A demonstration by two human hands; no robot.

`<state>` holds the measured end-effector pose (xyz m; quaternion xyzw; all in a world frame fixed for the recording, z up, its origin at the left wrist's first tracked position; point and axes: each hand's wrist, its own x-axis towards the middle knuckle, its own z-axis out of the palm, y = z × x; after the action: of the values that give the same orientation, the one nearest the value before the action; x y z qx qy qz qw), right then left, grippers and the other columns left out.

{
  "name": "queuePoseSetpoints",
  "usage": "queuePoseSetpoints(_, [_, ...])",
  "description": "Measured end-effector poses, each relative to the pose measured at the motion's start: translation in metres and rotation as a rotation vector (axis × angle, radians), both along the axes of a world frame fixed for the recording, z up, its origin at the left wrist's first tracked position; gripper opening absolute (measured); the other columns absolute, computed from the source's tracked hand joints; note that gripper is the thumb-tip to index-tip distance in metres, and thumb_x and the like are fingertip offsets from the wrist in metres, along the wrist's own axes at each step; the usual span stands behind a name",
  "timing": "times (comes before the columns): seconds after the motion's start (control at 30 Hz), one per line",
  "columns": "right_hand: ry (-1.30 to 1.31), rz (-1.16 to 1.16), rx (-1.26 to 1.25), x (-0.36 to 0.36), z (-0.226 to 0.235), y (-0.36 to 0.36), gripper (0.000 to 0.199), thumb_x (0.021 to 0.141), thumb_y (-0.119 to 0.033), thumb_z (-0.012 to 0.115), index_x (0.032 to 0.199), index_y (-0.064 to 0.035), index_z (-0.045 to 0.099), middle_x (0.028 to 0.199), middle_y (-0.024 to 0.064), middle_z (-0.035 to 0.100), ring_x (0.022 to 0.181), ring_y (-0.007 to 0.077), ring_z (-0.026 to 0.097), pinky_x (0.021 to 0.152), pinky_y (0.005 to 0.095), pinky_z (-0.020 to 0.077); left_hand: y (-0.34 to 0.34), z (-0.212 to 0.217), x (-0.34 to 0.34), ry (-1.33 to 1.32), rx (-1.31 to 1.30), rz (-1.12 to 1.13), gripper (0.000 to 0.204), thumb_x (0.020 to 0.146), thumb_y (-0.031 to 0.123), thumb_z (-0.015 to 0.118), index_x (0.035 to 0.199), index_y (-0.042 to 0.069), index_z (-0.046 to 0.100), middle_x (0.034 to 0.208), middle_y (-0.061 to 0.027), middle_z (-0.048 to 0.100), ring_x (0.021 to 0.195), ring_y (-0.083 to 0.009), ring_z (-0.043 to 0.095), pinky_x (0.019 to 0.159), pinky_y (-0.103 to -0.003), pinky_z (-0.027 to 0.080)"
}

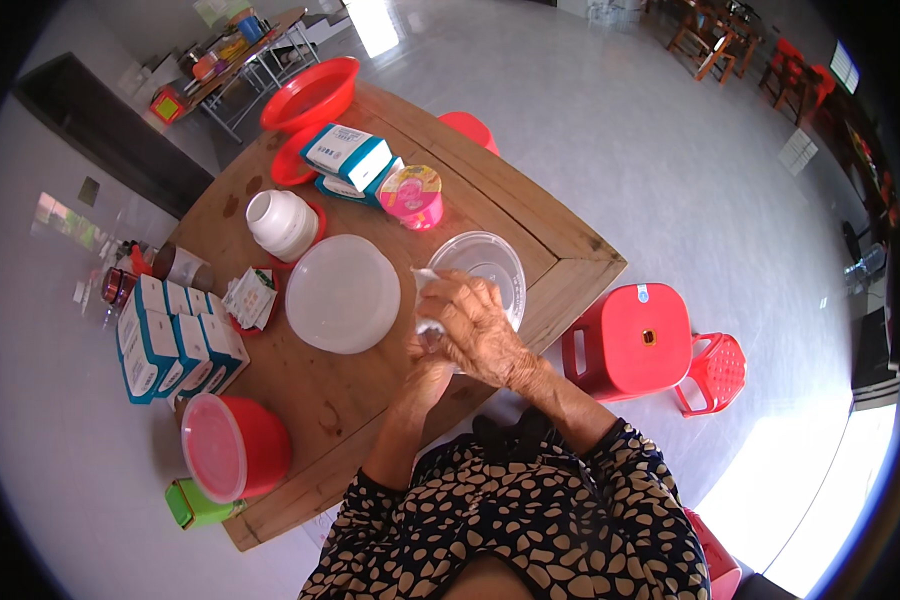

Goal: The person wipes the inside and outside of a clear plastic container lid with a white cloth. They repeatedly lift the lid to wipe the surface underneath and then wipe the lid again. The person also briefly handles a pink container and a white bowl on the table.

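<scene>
Close together over the table's near edge, my right hand [482, 333] and my left hand [430, 375] are closed around a small crumpled whitish piece [429, 328]. It looks like thin film or tissue, but the fingers hide most of it. My right hand lies above and partly across the left. Just beyond them stands a round clear plastic tub [510, 262], its near side covered by my right hand. To the left of my hands lies a round translucent white lid [343, 293].
On the wooden table [330, 420] are stacked white bowls [282, 225], a pink cup [412, 200], tissue packs [348, 155], more packs [175, 340], sachets [250, 299], a red lidded bucket [260, 440] and a red basin [310, 95]. A red stool [635, 340] stands right.
</scene>
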<state>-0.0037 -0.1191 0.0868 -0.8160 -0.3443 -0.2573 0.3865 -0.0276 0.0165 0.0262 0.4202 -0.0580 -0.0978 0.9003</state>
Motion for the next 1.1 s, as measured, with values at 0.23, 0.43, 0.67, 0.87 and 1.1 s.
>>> queuePoseSetpoints(0.23, [0.054,-0.205,0.037,0.027,-0.01,-0.01,0.049,0.07,-0.011,0.065,0.117,-0.0141,0.054,0.119,0.0081,0.049,0.111,0.0304,0.044,0.09,0.0453,0.0348,-0.007,0.015,0.0,-0.06,0.05,0.044,0.08,0.074,-0.018,0.051,0.145,0.011,0.026,0.145,-0.0133,0.031,0.128,-0.025,0.04,0.1,-0.042,0.043])
queuePoseSetpoints(0.43, [0.274,-0.439,0.101,0.042,-0.036,-0.026,0.039,0.082,-0.018,0.059,0.119,-0.0126,0.053,0.116,0.0118,0.048,0.107,0.0332,0.043,0.09,0.0458,0.0328,-0.004,0.024,0.002,-0.081,-0.033,-0.051,0.078,0.078,-0.015,0.051,0.146,0.012,0.023,0.15,-0.0167,0.023,0.133,-0.0351,0.035,0.104,-0.047,0.037])
queuePoseSetpoints(0.67, [0.547,-0.613,0.215,0.03,-0.059,-0.028,0.04,0.095,-0.032,0.044,0.124,-0.0052,0.05,0.113,0.0189,0.047,0.101,0.0367,0.044,0.089,0.0475,0.0358,-0.001,0.021,0.005,-0.04,-0.026,-0.045,0.079,0.077,-0.016,0.047,0.146,0.012,0.021,0.15,-0.019,0.022,0.132,-0.0358,0.035,0.103,-0.046,0.038])
queuePoseSetpoints(0.87, [0.205,-0.524,0.074,0.029,-0.021,0.001,0.041,0.087,-0.018,0.056,0.123,0.0003,0.051,0.12,0.0205,0.045,0.101,0.0367,0.043,0.09,0.0463,0.0364,-0.006,0.029,0.0,-0.03,0.015,0.045,0.08,0.073,-0.015,0.048,0.145,0.007,0.023,0.143,-0.0125,0.035,0.121,-0.0264,0.046,0.098,-0.041,0.044])
queuePoseSetpoints(1.1, [-0.051,-0.245,-0.035,0.025,-0.002,0.006,0.049,0.077,-0.021,0.065,0.123,-0.0099,0.055,0.123,0.0139,0.043,0.114,0.0346,0.041,0.092,0.0494,0.0356,0.002,0.008,-0.002,-0.044,0.0,0.08,0.079,0.074,-0.017,0.05,0.144,0.007,0.024,0.144,-0.0118,0.033,0.127,-0.0266,0.041,0.099,-0.042,0.043])
